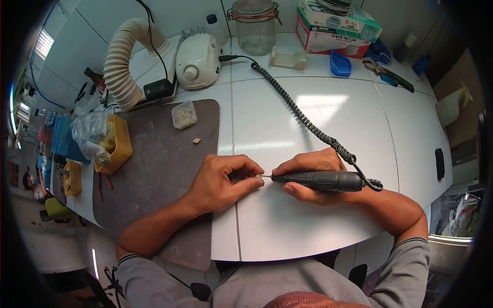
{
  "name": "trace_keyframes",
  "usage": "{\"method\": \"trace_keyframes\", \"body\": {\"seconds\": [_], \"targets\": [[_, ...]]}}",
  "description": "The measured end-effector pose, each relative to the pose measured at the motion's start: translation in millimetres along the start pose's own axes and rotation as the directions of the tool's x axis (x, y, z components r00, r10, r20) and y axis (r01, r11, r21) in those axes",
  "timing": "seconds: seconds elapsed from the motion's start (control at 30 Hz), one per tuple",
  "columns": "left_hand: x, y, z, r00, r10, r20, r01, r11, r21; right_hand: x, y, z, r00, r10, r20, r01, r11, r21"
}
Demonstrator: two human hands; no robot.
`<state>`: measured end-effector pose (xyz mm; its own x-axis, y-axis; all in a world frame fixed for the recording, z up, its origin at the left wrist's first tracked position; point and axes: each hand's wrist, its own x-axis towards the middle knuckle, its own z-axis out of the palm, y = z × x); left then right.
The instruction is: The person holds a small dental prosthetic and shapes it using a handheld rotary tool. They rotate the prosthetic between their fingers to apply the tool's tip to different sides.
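My right hand (313, 177) is wrapped round a black rotary handpiece (323, 180), whose thin metal bit points left. Between the thumb and fingers of my left hand (226, 179) is a small pale piece (260, 178), partly hidden by the fingertips. The bit's tip meets or nearly meets this piece; whether they touch I cannot tell. A coiled black cord (298, 110) runs from the handpiece up to a white control box (199, 61). Both hands are over the white tiled table (277, 226).
On the grey mat (159, 169) are a small clear box of pale pieces (184, 115), a loose fragment (196, 140) and a yellow basket (119, 146). At the back stand a ribbed hose (119, 61), a glass jar (253, 28), a mask box (334, 31) and a blue tray (340, 63).
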<state>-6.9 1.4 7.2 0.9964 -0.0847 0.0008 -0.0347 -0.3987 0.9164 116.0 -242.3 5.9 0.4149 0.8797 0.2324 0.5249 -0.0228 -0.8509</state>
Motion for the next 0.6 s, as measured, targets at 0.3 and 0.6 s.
{"method": "trace_keyframes", "body": {"seconds": [0.3, 0.6], "targets": [[0.5, -0.8, -1.0, 1.0, -0.002, 0.015, 0.002, 1.0, 0.007, 0.3, 1.2, -1.3, 0.999, -0.038, 0.0, 0.038, 0.999, -0.02], [0.2, 0.8, -1.2, 1.0, -0.019, 0.023, 0.019, 1.0, -0.006, 0.7, -1.1, -2.5, 1.0, -0.013, 0.025, 0.013, 1.0, -0.006]]}}
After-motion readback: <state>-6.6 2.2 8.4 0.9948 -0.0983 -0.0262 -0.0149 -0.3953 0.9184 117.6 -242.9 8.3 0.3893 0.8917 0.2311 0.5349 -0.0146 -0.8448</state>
